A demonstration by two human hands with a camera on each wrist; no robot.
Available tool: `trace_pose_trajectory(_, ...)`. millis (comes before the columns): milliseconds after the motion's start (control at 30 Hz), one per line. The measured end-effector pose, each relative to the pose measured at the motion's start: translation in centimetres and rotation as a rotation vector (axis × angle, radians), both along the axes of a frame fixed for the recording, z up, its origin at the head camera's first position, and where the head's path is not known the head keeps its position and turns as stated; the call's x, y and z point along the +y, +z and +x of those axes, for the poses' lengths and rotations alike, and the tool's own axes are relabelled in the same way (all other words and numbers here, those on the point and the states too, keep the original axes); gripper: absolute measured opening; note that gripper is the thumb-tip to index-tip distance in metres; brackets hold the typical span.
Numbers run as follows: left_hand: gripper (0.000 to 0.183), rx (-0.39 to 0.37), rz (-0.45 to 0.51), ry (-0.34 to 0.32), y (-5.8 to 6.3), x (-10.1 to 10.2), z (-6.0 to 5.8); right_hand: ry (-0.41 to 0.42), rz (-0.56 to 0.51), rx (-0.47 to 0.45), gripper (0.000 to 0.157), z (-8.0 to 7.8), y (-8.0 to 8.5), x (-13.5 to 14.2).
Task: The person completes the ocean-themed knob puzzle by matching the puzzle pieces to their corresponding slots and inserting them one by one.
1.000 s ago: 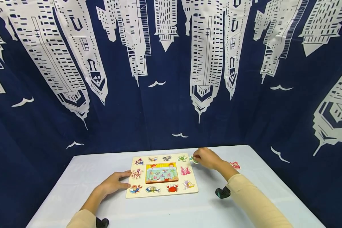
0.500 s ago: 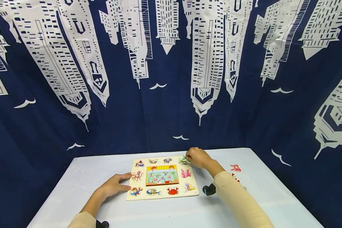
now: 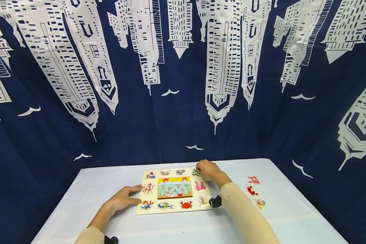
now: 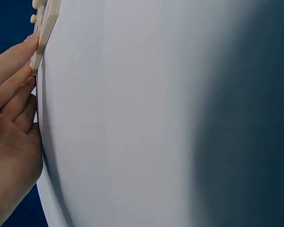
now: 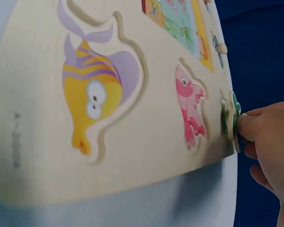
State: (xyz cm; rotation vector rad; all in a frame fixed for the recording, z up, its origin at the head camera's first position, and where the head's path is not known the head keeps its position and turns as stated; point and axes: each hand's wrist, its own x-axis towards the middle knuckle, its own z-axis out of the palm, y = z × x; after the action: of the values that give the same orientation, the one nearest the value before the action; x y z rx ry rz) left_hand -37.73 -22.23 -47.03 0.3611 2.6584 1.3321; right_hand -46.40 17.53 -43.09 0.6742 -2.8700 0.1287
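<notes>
A wooden peg puzzle board [image 3: 176,208] with sea-animal pictures lies on the white table. My left hand [image 3: 122,198] rests at its left edge, thumb and fingers spread and touching the wood; the left wrist view shows the fingertips against the board's side [image 4: 48,23]. At the far right corner my right hand [image 3: 208,170] pinches a green turtle puzzle piece [image 5: 233,118]. The piece sits tilted over its green-printed recess in the right wrist view, partly hidden by the fingers. Nearer recesses show a pink fish print [image 5: 189,109] and a yellow-and-purple fish print [image 5: 97,94].
Loose on the table right of the board lie a pink fish piece [image 3: 253,180], a red crab piece [image 3: 252,191] and a yellow-and-purple fish piece [image 3: 260,203]. Knobbed pieces, such as the octopus [image 3: 147,188], sit in the board. A dark blue curtain [image 3: 170,128] hangs behind.
My right hand has moved left with the turtle piece, from beside the board to over its far right recess. The loose crab and yellow fish pieces have come into view. The left hand stays put.
</notes>
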Motion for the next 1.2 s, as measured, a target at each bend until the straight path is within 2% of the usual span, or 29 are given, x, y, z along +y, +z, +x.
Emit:
trace_pose_trajectory(200,0.064,-0.005,-0.005,0.005,0.1,0.2,0.1,-0.011,-0.018,-0.03,0.014,-0.3,-0.9,-0.2)
trace_pose_trajectory(467,0.065,-0.016,-0.007,0.005,0.1,0.1,0.1,-0.017,0.067,-0.017,0.015,-0.2,-1.1,-0.5)
trace_pose_trajectory(633,0.064,-0.012,-0.024,0.013,0.0,0.0,-0.1,-0.015,0.078,-0.025,0.015,-0.2,-1.3,-0.8)
trace_pose_trajectory(733,0.064,-0.015,-0.017,0.011,0.0,0.1,-0.1,-0.034,0.047,-0.055,0.009,-0.1,-1.3,-0.8)
trace_pose_trajectory(867,0.064,-0.02,-0.009,-0.001,0.0,0.3,-0.1,-0.072,-0.034,-0.093,0.014,0.0,-1.3,-0.5)
trace_pose_trajectory(1067,0.063,-0.021,-0.005,0.006,0.0,0.1,0.0,-0.032,-0.125,-0.09,0.026,0.1,-0.9,0.3)
trace_pose_trajectory(1200,0.062,-0.012,0.0,0.004,0.0,-0.2,0.0,-0.024,-0.134,-0.094,0.026,0.2,-0.2,0.7)
